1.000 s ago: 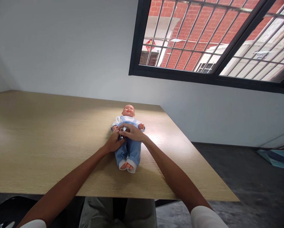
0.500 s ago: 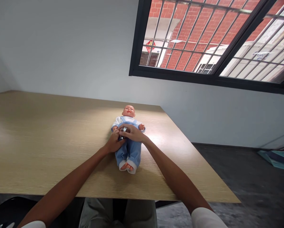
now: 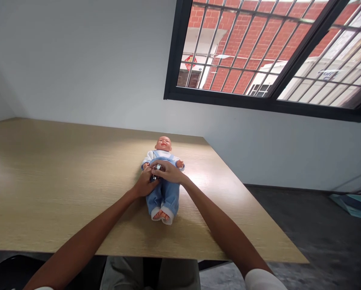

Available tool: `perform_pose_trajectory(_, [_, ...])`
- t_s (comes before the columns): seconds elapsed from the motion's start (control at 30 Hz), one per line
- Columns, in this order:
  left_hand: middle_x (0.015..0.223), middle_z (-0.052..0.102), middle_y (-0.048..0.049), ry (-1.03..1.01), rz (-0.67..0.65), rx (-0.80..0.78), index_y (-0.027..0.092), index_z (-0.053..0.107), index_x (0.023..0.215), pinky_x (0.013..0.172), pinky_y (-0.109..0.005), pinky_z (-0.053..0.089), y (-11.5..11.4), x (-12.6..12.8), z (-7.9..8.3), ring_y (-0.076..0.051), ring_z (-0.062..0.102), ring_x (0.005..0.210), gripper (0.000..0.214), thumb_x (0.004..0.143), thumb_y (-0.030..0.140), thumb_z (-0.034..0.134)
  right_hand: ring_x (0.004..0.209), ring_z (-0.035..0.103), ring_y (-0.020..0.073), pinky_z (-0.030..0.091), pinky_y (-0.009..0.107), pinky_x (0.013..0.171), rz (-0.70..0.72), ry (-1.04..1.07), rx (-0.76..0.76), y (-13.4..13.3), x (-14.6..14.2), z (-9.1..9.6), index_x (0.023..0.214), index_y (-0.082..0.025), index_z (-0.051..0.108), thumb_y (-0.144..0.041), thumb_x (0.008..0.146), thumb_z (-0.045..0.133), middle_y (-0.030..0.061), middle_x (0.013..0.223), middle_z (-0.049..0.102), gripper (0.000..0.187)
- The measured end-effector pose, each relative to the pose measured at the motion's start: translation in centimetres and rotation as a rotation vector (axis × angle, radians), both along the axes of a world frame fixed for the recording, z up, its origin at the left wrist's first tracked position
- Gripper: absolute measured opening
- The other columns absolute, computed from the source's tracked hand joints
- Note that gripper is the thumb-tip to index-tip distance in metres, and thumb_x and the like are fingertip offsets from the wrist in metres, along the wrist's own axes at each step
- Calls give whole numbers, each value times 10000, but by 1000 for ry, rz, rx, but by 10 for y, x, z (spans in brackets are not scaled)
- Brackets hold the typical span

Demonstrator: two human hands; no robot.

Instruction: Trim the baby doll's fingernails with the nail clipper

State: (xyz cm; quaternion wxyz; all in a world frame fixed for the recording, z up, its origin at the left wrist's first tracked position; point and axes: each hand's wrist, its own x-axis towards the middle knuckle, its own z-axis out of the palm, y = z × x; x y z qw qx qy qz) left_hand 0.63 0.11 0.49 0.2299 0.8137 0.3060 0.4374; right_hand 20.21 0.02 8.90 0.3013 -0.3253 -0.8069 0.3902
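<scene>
A baby doll [image 3: 170, 193] lies on its back, its head away from me. It wears blue overalls, a white top and white cuffs at the bare feet. Over its belly my two hands meet. My left hand [image 3: 144, 182] is closed at the doll's left side in view, its fingers curled round a small shiny silver object [image 3: 158, 166]. From the right, my right hand [image 3: 167, 170] closes over the same object, fingertips near the left hand. Bright metal shows between the fingers; the rest is covered, so its kind is unclear.
The doll rests on a light wood table [image 3: 62, 189], whose right edge slants toward me. Behind stands a pale wall with a barred window [image 3: 222, 94]. A dark chair [image 3: 14, 272] is at lower left, and a light-blue item [image 3: 352, 206] lies on the floor at right.
The view has tilted slightly, so the scene sits a little lower. Both hands stay over the doll's belly with the silver object; their grip looks nearly the same.
</scene>
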Motion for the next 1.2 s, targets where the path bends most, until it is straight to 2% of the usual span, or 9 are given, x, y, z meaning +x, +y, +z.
perform_pose_trajectory(0.07, [1285,815,-145,14,15,0,191,808,1102,1205,-594,566,1,0,-3,-364,734,1246,244,956,320,660,736,574,169,456,325,708,-4,1,-9,0,0,0,1174,-199,767,-686,972,786,20,913,725,528])
perform_pose_trajectory(0.2, [1345,806,-162,-12,34,16,181,805,1175,1247,-642,548,4,1,-9,-378,731,1273,303,943,321,668,730,556,158,446,324,716,12,10,2,-1,0,0,1178,-191,758,-606,992,758,21,934,728,455])
perform_pose_trajectory(0.37, [1356,804,-158,-3,34,-9,182,794,1225,1238,-610,576,4,0,-10,-368,732,1307,324,951,313,681,750,552,157,432,324,727,2,14,33,-2,-1,0,1176,-189,755,-532,1005,718,20,949,721,384])
perform_pose_trajectory(0.5, [1420,793,-163,6,38,-4,185,797,1246,1286,-635,540,4,-1,-11,-381,720,1364,342,948,315,692,737,529,162,411,319,698,5,5,27,-2,-1,1,1176,-201,757,-543,1009,728,-2,869,667,381])
perform_pose_trajectory(0.67, [1401,797,-166,6,24,3,179,798,1223,1247,-615,574,6,-1,-13,-380,733,1345,320,954,310,687,767,560,168,438,317,699,1,4,-4,-3,-1,1,1170,-208,758,-590,1007,755,13,924,697,415])
perform_pose_trajectory(0.8, [1413,797,-153,9,35,13,192,801,1212,1289,-622,540,6,-1,-12,-379,726,1362,297,953,296,698,789,591,173,479,325,735,4,10,-1,-4,-1,2,1176,-206,763,-620,996,780,32,987,739,452])
perform_pose_trajectory(1.0, [1410,798,-167,-4,32,11,178,786,1284,1288,-636,533,6,-1,-12,-382,729,1352,353,968,308,696,792,615,180,513,340,770,6,22,2,-2,-2,1,1171,-197,768,-624,986,797,37,978,750,466])
perform_pose_trajectory(1.2, [1446,795,-166,4,28,0,183,800,1236,1355,-685,459,4,-1,-9,-386,722,1363,322,968,307,672,795,618,183,501,334,755,-3,8,2,-2,0,1,1182,-201,767,-629,991,787,28,951,737,469])
